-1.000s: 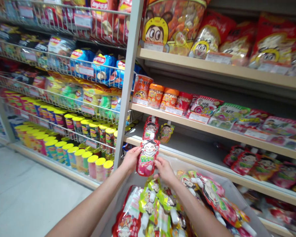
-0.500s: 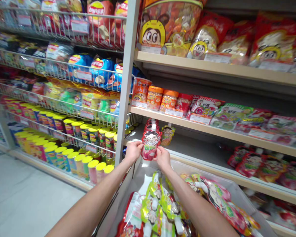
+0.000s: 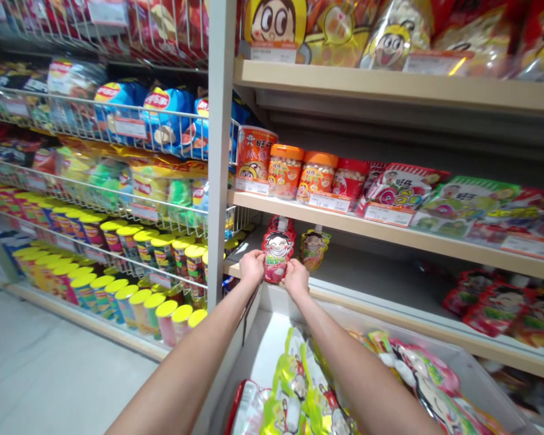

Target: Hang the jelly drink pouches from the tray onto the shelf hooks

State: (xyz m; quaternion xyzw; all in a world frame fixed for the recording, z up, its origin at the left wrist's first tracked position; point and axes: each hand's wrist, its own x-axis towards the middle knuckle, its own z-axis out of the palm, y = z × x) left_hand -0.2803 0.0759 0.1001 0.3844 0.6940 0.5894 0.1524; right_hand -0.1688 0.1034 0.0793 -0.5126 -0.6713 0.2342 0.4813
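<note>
A red spouted pouch (image 3: 277, 249) with a grinning cartoon face stands upright at the left end of the lower shelf (image 3: 372, 266). My left hand (image 3: 252, 266) pinches its left edge, and my right hand (image 3: 295, 278) pinches its lower right edge. Behind it, partly hidden, are more red pouches (image 3: 281, 223) in a row. Just to the right stands a yellow-green pouch (image 3: 314, 248) with a similar face. Below my forearms is a white bin (image 3: 265, 332) holding several green, red and pink pouches (image 3: 294, 380).
A grey upright post (image 3: 221, 151) rises left of my hands. Wire racks with chip bags (image 3: 163, 121) and yellow-lidded cans (image 3: 163, 314) fill the left side. Above my hands runs a shelf edge (image 3: 299, 211) with jars (image 3: 285, 172) and candy bags. More red pouches (image 3: 498, 305) lie at right.
The red pouch has moved forward, away from me, onto the shelf in front of the other red ones. Both hands still hold it, and the view has come closer to the shelf.
</note>
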